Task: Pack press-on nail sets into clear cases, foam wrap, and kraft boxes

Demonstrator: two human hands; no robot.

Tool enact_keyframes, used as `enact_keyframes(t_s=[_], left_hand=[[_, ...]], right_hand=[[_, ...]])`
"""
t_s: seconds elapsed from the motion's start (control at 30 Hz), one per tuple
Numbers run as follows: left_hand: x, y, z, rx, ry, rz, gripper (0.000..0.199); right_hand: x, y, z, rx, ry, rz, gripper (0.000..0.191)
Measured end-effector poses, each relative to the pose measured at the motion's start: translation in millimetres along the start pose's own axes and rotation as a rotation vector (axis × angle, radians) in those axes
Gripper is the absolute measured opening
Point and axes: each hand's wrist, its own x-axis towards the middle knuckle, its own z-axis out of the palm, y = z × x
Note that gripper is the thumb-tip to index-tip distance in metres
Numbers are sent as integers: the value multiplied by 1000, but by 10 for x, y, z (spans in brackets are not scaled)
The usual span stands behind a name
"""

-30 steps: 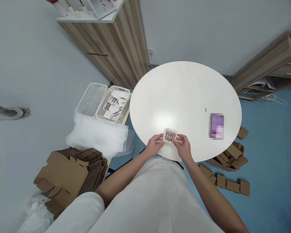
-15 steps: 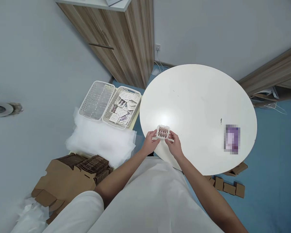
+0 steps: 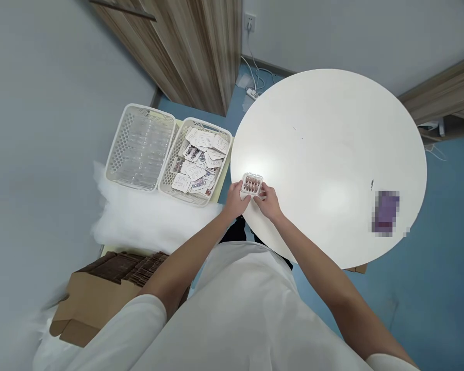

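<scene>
Between my two hands is a small clear case of press-on nails (image 3: 252, 184), with brownish nails in two rows. My left hand (image 3: 236, 200) grips its left side, thumb at the near edge. On the opposite side my right hand (image 3: 268, 201) has its fingers closed on the case's right edge and lower corner. The case is over the near left part of the white oval table (image 3: 332, 134); whether it rests on the surface I cannot tell.
Left of the table stand a white basket (image 3: 229, 135) of cards and nail sets and another basket (image 3: 114, 147) of clear plastic cases. Nearer lie white foam sheets (image 3: 150, 221) and flattened cardboard boxes (image 3: 96, 299). A blurred purple item (image 3: 386, 210) lies at the table's right.
The view has tilted down and shifted, so the baskets look larger and less of the cabinet shows. Both hands still hold the nail case.
</scene>
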Motion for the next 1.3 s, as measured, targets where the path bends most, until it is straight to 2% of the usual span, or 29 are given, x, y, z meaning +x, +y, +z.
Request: enact_keyframes(t_s=[0.2,0.47,0.7,0.83,0.97,1.07,1.2,1.3], left_hand=[[164,-43,-47,-10,7,42,61],[132,-72,-30,-70,-14,25,61],[5,-69,-5,-100,55,-7,65],[-293,-47,23,-103,90,-43,61],[-745,-68,53,-190,131,-118,56],[-1084,-75,36,-208,216,-194,59],[-1453,24,-69,-128,282,-199,59],[-1675,141,-193,-53,291,-150,60]], right_hand=[[183,-101,105,-6,31,8,44],[167,-70,109,28,5,20,57],[43,-54,6,42,-25,54,74],[-241,33,-156,59,-52,34,70],[-593,192,-369,70,-135,32,63],[-797,283,-560,65,-214,27,57],[-920,305,-760,40,-320,-53,50],[-927,245,-798,-4,-379,-118,45]])
